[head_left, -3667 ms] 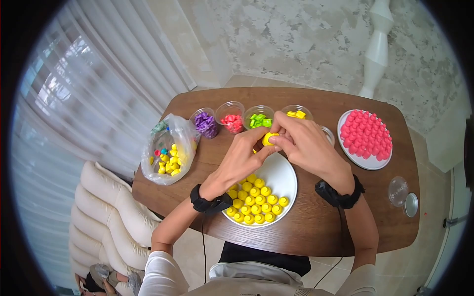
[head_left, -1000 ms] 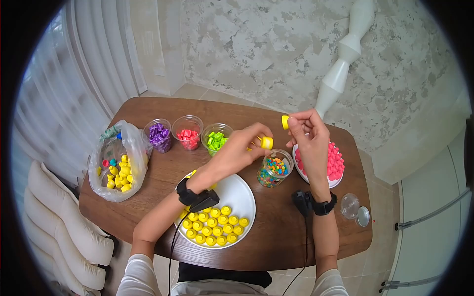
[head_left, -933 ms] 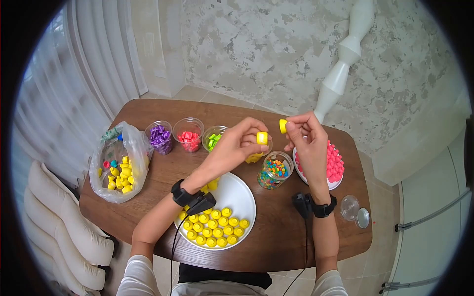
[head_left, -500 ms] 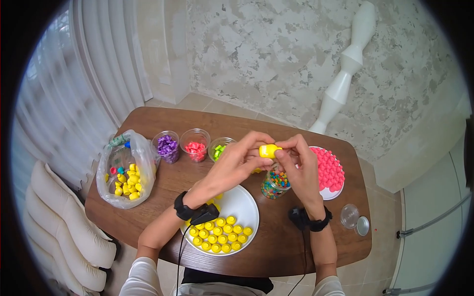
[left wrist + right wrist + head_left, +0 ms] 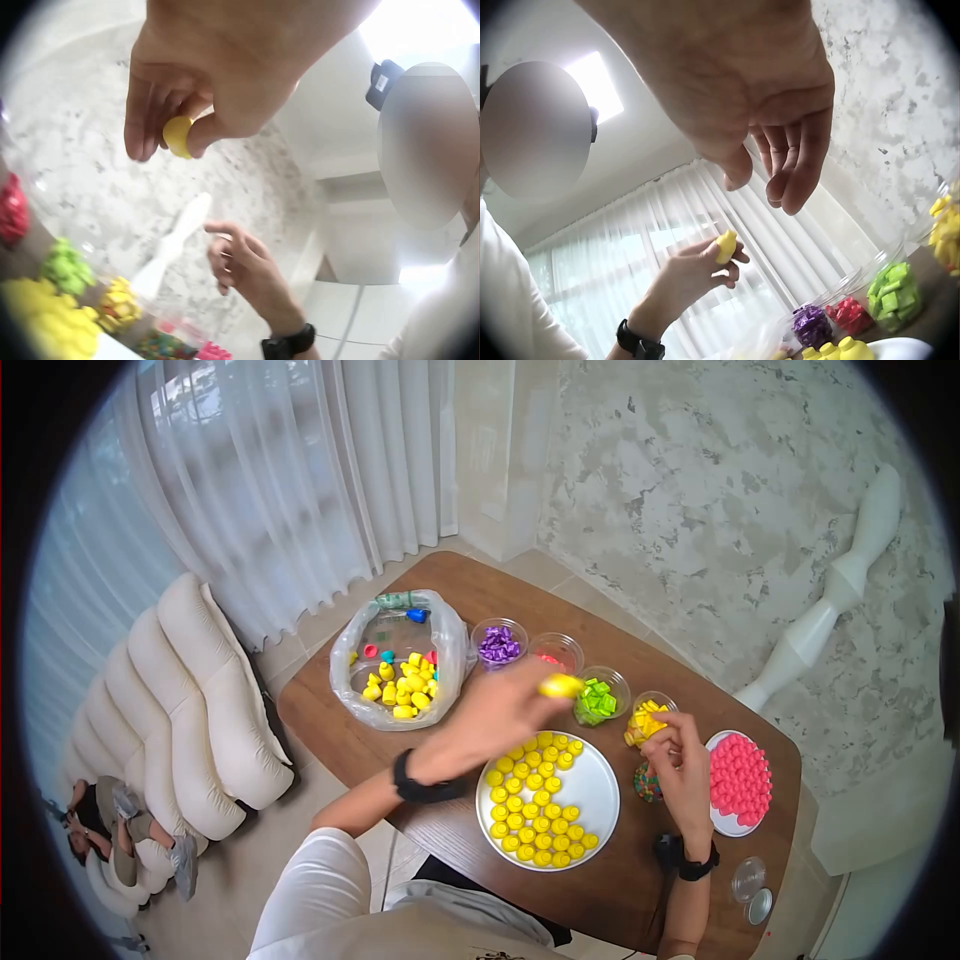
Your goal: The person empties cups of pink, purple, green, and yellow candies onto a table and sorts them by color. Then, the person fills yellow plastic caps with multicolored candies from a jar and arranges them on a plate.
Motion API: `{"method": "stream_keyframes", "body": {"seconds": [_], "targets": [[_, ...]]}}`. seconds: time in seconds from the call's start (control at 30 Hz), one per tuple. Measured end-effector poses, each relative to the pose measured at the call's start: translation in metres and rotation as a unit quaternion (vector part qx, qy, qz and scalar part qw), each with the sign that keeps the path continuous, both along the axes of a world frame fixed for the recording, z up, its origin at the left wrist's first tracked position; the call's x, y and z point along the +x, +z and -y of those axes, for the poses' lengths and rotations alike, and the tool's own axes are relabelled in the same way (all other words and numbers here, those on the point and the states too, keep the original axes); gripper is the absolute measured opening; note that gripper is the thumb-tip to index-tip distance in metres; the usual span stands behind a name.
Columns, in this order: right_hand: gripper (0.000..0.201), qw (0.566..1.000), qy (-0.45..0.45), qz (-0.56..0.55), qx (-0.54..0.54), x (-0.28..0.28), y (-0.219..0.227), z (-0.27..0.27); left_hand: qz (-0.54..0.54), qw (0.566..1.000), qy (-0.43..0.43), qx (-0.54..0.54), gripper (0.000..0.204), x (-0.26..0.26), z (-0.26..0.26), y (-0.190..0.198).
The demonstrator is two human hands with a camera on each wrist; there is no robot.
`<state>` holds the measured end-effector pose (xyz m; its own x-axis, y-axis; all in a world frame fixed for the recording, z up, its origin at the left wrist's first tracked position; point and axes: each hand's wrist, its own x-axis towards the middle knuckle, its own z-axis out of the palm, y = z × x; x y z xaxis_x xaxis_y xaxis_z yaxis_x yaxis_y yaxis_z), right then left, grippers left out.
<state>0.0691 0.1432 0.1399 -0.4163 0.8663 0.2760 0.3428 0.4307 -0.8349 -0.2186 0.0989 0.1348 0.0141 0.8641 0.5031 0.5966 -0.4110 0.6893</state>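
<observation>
We see the left hand (image 5: 490, 715) raised above the table (image 5: 470, 585), pinching a yellow capsule (image 5: 561, 685) between thumb and fingertips; in the left wrist view the capsule (image 5: 178, 136) sits at the fingertips with nothing touching it from below. The right hand (image 5: 685, 765) hovers over the candy jar (image 5: 646, 784), fingers loosely curled and holding nothing (image 5: 787, 161). Between the hands lies the white plate (image 5: 598, 790) of yellow capsules, near the table's front edge. The pink plate (image 5: 735, 825) sits close to the right edge. Behind the white plate we count four cups: purple (image 5: 498, 643), red (image 5: 556, 651), green (image 5: 600, 695), yellow (image 5: 648, 718). One bag (image 5: 400, 660) lies at the far left corner. Bare wood shows between bag and white plate.
</observation>
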Motion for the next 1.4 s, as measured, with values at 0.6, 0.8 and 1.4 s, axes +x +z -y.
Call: {"method": "stream_keyframes", "body": {"seconds": [0.6,0.8,1.4], "targets": [[0.025,0.941,0.124,0.272,0.16,-0.043,-0.094,-0.002,-0.111,0.928,0.352,0.056,0.035,-0.124,0.049,-0.078],[0.028,0.939,0.139,0.275,0.152,-0.046,-0.095,-0.009,0.009,0.999,0.047,0.015,0.018,-0.041,0.004,-0.028],[0.018,0.996,-0.014,-0.045,-0.07,0.004,-0.024,-0.031,0.115,0.961,-0.205,-0.146,0.035,0.09,-0.061,-0.022]]}}
